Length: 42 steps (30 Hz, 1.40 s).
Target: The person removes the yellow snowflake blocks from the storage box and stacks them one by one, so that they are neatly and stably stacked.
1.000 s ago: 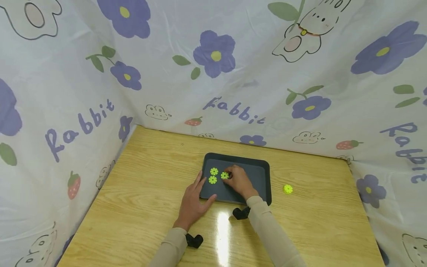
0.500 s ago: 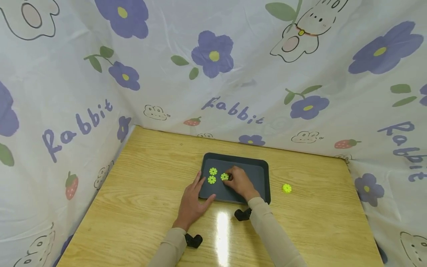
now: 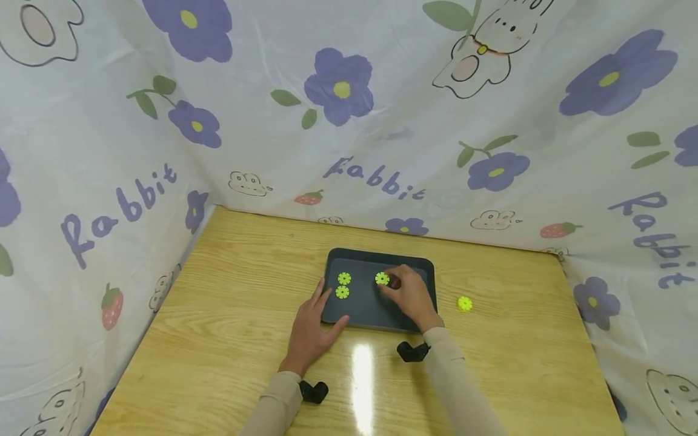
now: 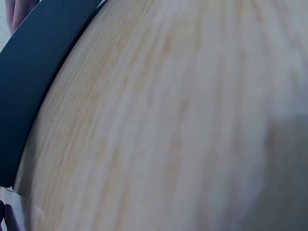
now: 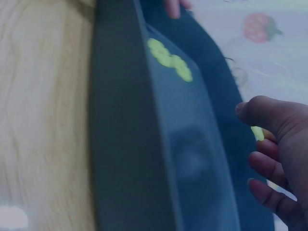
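Yellow, a notched disc [image 3: 382, 278] is being pinched by the right hand [image 3: 410, 295], the spread left hand [image 3: 309, 332] seemingly steadying a dark-grey rectangular tray [image 3: 362, 312].

Right hand [image 3: 409, 293]: displaced rightward over the tray [image 3: 357, 315].
Pinched disc [image 3: 378, 279]: carried rightward and slightly toward the tray's far edge.
Gap to the paired discs [image 3: 339, 279]: wider than half a second earlier.
Head view: tray slightly farther left.

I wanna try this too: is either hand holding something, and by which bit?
The right hand pinches a yellow-green notched disc by the edge nearest that hand. The left hand rests against the dark gray tray, not visibly gripping it.
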Available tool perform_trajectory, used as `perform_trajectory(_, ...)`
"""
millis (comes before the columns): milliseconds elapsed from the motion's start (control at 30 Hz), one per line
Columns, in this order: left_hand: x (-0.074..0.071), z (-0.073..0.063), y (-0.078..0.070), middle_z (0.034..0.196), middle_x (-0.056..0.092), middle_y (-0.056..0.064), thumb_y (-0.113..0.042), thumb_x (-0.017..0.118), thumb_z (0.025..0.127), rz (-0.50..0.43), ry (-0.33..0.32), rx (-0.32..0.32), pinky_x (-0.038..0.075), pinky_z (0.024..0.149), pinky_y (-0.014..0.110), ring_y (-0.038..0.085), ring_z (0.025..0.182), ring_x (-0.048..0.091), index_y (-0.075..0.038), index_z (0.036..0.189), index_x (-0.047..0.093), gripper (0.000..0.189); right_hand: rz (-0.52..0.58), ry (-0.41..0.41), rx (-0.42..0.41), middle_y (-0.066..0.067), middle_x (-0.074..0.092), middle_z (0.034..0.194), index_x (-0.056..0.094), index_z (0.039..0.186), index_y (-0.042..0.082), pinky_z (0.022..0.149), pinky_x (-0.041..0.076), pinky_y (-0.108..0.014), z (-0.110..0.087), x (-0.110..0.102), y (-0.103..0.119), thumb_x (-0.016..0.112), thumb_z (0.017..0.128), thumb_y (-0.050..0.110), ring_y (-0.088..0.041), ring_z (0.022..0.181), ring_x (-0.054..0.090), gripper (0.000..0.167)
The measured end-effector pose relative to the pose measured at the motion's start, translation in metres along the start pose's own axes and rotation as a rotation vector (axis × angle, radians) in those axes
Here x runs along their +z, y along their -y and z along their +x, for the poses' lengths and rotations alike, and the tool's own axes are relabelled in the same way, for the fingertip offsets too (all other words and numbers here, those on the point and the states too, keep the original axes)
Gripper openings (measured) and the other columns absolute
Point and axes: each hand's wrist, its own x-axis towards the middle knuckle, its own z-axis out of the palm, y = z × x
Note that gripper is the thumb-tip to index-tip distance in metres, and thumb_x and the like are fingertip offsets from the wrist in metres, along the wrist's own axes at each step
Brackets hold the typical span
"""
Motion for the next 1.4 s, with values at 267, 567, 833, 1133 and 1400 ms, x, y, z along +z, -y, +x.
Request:
perform_trajectory(267,0.001,0.001,0.001,0.172,0.021,-0.004,-0.052,0.071,0.095,-0.004,0.013,-0.009,0.037,0.116,0.058,0.036,0.144,0.044,-0.006,0.155,0.047,0.079,0.039,-0.148,0.075,-0.014,0.066,0.1,0.074,0.118,-0.001,0.068,0.056,-0.042,-0.013,-0.044,-0.024,0.082,0.091,0.017,-0.024,0.08,0.064,0.034)
perform_trajectory(567,0.003,0.001,0.001,0.172,0.021,-0.002,-0.052,0.071,0.096,0.016,0.009,-0.011,0.04,0.113,0.059,0.037,0.142,0.047,-0.006,0.155,0.048,0.078,0.025,-0.229,0.214,-0.022,0.066,0.114,0.071,0.127,-0.003,0.071,0.059,-0.048,-0.04,-0.084,-0.06,0.078,0.096,0.023,-0.035,0.091,0.068,0.041)
perform_trajectory(833,0.002,0.002,-0.001,0.172,0.022,0.001,-0.052,0.07,0.096,0.018,0.023,-0.017,0.038,0.114,0.059,0.038,0.142,0.046,-0.005,0.154,0.048,0.078,-0.039,-0.265,0.293,-0.026,0.066,0.115,0.07,0.125,-0.006,0.067,0.058,-0.046,-0.067,-0.103,-0.086,0.077,0.096,0.021,-0.038,0.091,0.067,0.04)
perform_trajectory(1133,0.002,0.005,0.0,0.172,0.021,-0.001,-0.051,0.07,0.096,0.01,0.025,-0.015,0.038,0.115,0.059,0.038,0.142,0.045,-0.005,0.154,0.048,0.078,-0.041,-0.182,0.382,-0.029,0.064,0.117,0.067,0.128,-0.009,0.071,0.059,-0.05,-0.093,-0.108,-0.106,0.073,0.099,0.022,-0.04,0.096,0.066,0.044)
perform_trajectory(1400,0.005,0.004,0.001,0.171,0.023,0.002,-0.051,0.071,0.095,0.015,0.007,-0.004,0.04,0.112,0.06,0.039,0.141,0.047,-0.005,0.154,0.048,0.078,-0.024,-0.138,0.383,-0.028,0.064,0.116,0.067,0.128,-0.01,0.075,0.06,-0.052,-0.097,-0.1,-0.109,0.074,0.098,0.018,-0.04,0.097,0.066,0.042)
